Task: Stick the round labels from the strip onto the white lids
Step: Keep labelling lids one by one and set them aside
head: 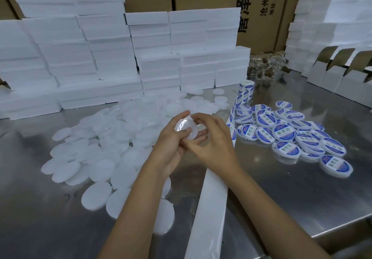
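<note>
My left hand (171, 144) grips a round white lid (186, 128) above the steel table, its fingers curled round the lid's edge. My right hand (213, 138) touches the same lid from the right, thumb and fingertips at its rim. Whether a label lies under those fingers is hidden. The label strip (234, 109) runs from a roll (246, 89) down past my right wrist, and its empty white backing (209, 202) trails to the near table edge. A spread of plain white lids (104, 150) lies to the left. A heap of labelled blue-and-white lids (289, 136) lies to the right.
Stacks of white foam boxes (100, 57) wall off the back of the steel table (281, 188). Brown cartons (261, 7) stand behind them. Folded white cartons (338, 73) and clear plastic items (269, 65) sit at the back right.
</note>
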Demonstrator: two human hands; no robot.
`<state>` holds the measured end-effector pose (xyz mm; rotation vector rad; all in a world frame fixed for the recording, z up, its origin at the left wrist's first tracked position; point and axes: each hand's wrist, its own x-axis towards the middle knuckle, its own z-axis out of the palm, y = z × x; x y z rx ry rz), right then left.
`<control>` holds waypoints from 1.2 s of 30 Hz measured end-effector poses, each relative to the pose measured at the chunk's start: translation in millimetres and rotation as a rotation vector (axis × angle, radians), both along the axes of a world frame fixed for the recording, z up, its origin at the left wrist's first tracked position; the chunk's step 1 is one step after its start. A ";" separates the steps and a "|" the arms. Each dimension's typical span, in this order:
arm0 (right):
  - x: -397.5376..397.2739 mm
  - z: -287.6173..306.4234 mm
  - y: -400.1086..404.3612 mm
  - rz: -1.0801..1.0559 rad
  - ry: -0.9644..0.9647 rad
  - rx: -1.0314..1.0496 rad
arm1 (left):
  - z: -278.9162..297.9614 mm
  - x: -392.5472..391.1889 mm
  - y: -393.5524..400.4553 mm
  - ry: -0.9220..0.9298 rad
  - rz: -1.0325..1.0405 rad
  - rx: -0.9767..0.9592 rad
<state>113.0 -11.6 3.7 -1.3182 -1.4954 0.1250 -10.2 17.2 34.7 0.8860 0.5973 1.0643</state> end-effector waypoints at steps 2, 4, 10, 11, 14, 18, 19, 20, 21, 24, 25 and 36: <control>8.1 -1.7 -2.9 -0.009 -0.004 -0.003 | -2.2 -0.3 0.4 -0.008 -0.013 0.026; 19.8 -3.9 -4.9 -0.063 0.062 -0.019 | -3.6 -0.7 1.9 -0.015 0.003 0.028; 56.0 -13.8 -12.7 -0.187 -0.027 -0.392 | -9.4 2.7 5.9 0.033 0.062 -0.013; 56.4 -15.2 -14.3 -0.149 -0.097 -0.453 | -9.8 3.1 5.6 0.045 0.064 -0.014; 50.4 -19.5 -16.9 -0.044 -0.264 -0.500 | -10.5 4.7 4.4 0.135 0.087 0.004; 47.3 -21.0 -16.9 -0.003 -0.278 -0.485 | -10.3 6.3 2.9 0.270 0.138 0.022; 47.7 -20.5 -17.0 0.002 -0.268 -0.484 | -10.3 6.3 2.9 0.300 0.151 0.031; 47.8 -19.4 -17.5 0.009 -0.256 -0.482 | -10.6 6.1 2.8 0.321 0.160 0.039; 47.3 -17.8 -18.3 0.017 -0.243 -0.479 | -10.8 6.1 2.9 0.333 0.165 0.045; 44.9 -13.3 -20.0 0.040 -0.231 -0.478 | -12.0 7.9 3.3 0.372 0.178 0.051; 44.4 -12.2 -20.3 0.043 -0.233 -0.482 | -11.8 9.0 3.8 0.390 0.183 0.051; 33.5 -6.5 -24.6 0.082 -0.079 -0.435 | -18.9 12.7 9.0 0.578 0.160 0.167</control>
